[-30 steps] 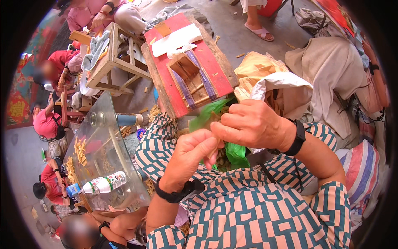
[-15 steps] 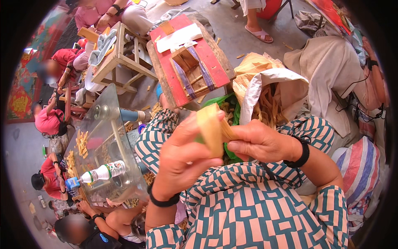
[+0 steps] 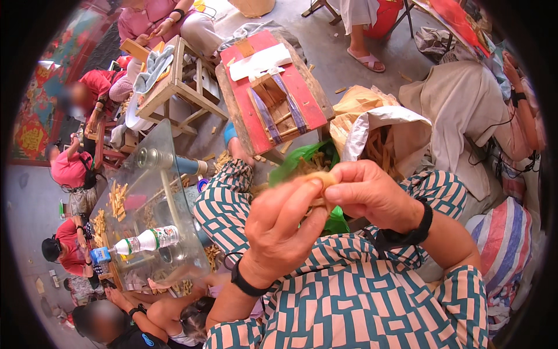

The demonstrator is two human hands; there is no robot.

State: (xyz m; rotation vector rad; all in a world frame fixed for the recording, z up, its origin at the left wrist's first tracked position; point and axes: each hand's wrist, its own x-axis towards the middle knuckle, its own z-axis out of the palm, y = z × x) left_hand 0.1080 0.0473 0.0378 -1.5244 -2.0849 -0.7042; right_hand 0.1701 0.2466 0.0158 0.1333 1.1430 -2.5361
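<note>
A pale yellow, flat, pliable strip (image 3: 323,179), mostly covered by fingers, is held between my two hands above my lap. My left hand (image 3: 285,224) closes around its near side, fingers curled, the fingertips slightly blurred. From the right, my right hand (image 3: 372,195) pinches the strip's end between thumb and fingers. The hands touch or nearly touch. Just beyond them lies a green plastic bag (image 3: 302,156) with small yellowish pieces in it. Beside that, a white-lined sack (image 3: 401,115) stands open, full of long tan strips (image 3: 381,148).
Ahead is a red-topped wooden bench (image 3: 235,96) bearing a small wooden frame with purple bands (image 3: 299,119). At left, a glass table (image 3: 192,232) carries a white-and-green bottle (image 3: 154,238) and yellowish pieces. Several people work around it. A striped bag (image 3: 503,244) sits at right.
The strip stood up as a broad loop between my hands; now it is bunched small under my fingers. My left hand has turned and moved toward the right hand.
</note>
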